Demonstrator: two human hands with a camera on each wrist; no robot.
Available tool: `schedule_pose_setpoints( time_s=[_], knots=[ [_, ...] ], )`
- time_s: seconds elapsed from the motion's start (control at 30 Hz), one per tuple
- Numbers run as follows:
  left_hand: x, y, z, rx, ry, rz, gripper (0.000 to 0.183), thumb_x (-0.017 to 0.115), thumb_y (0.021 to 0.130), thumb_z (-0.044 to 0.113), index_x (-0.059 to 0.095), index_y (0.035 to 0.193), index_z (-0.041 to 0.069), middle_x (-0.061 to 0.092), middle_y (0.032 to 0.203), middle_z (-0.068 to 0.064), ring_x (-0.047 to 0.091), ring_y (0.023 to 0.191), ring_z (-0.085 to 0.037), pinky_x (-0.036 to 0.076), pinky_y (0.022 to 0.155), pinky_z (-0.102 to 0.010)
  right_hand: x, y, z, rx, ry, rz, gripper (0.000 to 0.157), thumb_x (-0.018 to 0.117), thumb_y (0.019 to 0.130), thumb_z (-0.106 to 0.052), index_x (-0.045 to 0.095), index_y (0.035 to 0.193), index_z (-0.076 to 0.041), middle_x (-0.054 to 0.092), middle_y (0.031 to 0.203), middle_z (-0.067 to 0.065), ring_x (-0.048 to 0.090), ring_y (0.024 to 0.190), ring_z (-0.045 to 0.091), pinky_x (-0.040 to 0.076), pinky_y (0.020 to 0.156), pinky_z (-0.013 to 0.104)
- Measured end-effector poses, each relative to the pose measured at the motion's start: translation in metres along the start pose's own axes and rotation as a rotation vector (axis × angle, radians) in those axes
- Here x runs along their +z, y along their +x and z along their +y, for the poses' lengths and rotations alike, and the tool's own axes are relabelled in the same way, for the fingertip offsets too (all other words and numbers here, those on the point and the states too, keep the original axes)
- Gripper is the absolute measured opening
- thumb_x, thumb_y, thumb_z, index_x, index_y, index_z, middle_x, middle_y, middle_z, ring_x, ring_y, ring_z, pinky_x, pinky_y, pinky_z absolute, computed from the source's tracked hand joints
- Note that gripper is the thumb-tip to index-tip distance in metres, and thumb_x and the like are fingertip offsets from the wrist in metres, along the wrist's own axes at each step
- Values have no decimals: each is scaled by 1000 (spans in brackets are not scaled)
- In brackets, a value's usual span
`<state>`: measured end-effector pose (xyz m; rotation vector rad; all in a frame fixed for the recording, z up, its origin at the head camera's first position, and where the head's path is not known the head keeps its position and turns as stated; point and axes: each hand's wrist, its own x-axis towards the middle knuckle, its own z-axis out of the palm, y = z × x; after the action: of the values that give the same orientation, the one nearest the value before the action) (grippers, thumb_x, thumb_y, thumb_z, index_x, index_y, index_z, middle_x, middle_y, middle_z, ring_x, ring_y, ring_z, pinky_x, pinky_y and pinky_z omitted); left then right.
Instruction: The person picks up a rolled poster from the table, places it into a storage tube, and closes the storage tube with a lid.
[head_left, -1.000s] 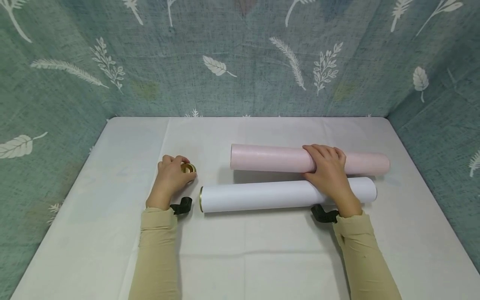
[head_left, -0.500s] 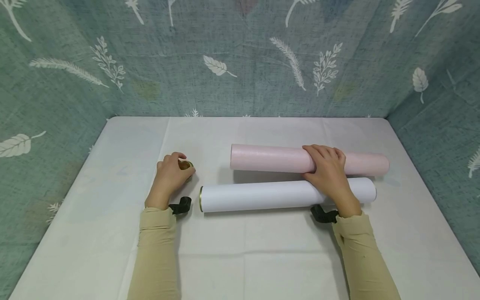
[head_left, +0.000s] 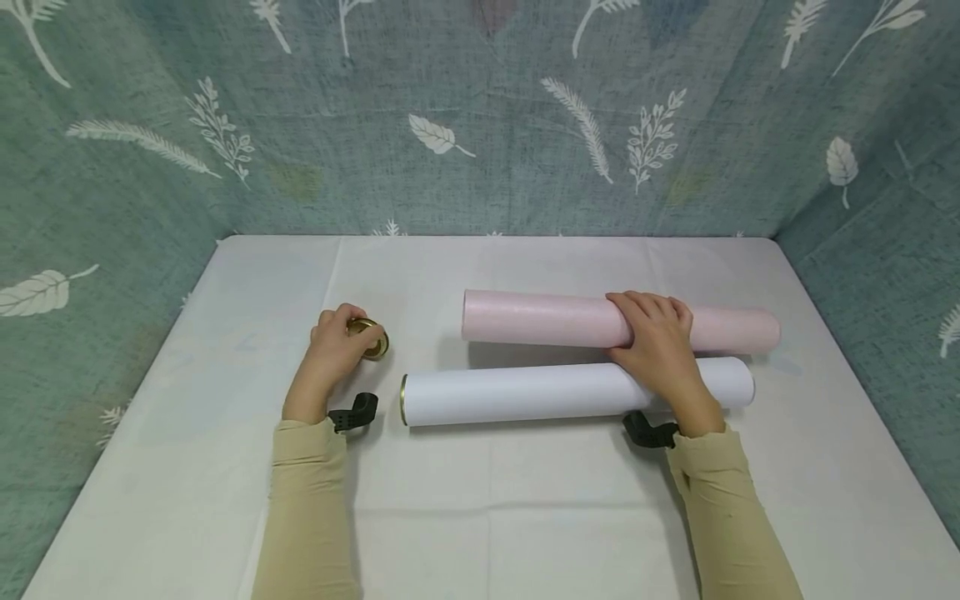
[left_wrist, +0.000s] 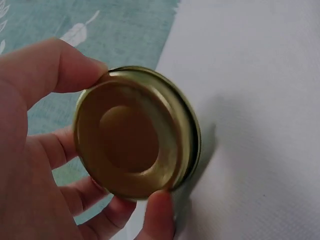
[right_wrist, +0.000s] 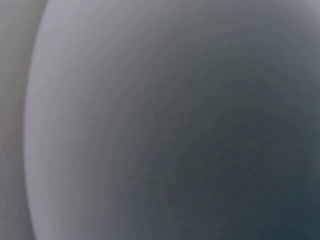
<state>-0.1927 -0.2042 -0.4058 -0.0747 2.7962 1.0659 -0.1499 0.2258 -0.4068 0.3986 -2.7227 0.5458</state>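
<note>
A round gold metal lid (head_left: 379, 345) is held between the thumb and fingers of my left hand (head_left: 328, 357), left of the tubes. In the left wrist view the lid (left_wrist: 130, 135) stands tilted, its recessed face towards the camera, with fingertips around its rim. My right hand (head_left: 660, 354) grips the pink tube (head_left: 536, 319) from above, right of its middle. Nearer to me lies a white tube (head_left: 517, 394) with a gold rim at its left end; the right wrist passes over it. A blurred pale curved surface (right_wrist: 90, 120) fills most of the right wrist view.
Both tubes lie roughly parallel, left to right, on a table (head_left: 435, 517) with a white cover. A green leaf-patterned cloth (head_left: 480, 183) hangs behind the table and along both sides. Black wrist mounts (head_left: 356, 412) stick out from both wrists.
My left hand has shifted slightly left and turned the lid, so more of its round face shows in the head view. The right hand and both tubes stay in place.
</note>
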Motion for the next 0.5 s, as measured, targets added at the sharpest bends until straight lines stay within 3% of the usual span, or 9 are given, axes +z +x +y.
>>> schedule_pose_setpoints(
  time_s=[0.23,0.5],
  knots=[
    [-2,-1,3,2,-31,37,49,48,86,48,46,111,6,39,115,-15,30,109,-34,32,82,-46,0,0,0,1,3,6,66,78,64,-20,50,124,-14,48,123,8,37,113,29,12,95,52],
    [3,0,1,56,-30,169,38,46,90,44,50,94,6,46,99,-12,40,90,-28,32,71,-37,0,0,0,-1,-4,3,66,77,64,-20,50,124,-14,48,123,8,37,113,29,12,95,52]
  ],
)
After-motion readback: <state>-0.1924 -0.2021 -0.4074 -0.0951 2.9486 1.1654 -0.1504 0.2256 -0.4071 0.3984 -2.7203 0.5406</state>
